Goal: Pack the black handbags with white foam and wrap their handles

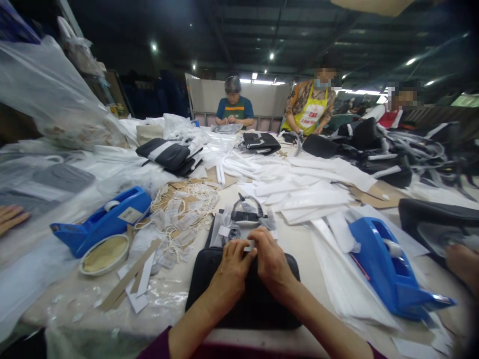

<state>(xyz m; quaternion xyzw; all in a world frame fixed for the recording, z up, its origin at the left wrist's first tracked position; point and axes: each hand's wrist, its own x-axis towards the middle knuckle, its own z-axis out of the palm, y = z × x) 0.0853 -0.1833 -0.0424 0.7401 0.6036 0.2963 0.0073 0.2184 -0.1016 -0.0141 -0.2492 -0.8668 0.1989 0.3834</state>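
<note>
A black handbag (245, 306) lies flat in front of me at the table's edge. Its handle (254, 202) and hardware, partly wrapped in thin clear or white film (228, 227), stretch away from me at the top. My left hand (234, 262) and my right hand (271, 259) meet over the bag's upper edge, fingers bent and thumbs close together. A small pale bit shows between the fingertips; what it is stays hidden. Both wrists rest low over the bag's dark face.
Blue tape dispensers stand at left (112, 217) and right (389, 269). Left of the bag are a round dish (105, 254), card strips and tangled tag strings (179, 209). White paper sheets (310, 194) lie beyond. Other people's hands show at both edges; co-workers stand across the table.
</note>
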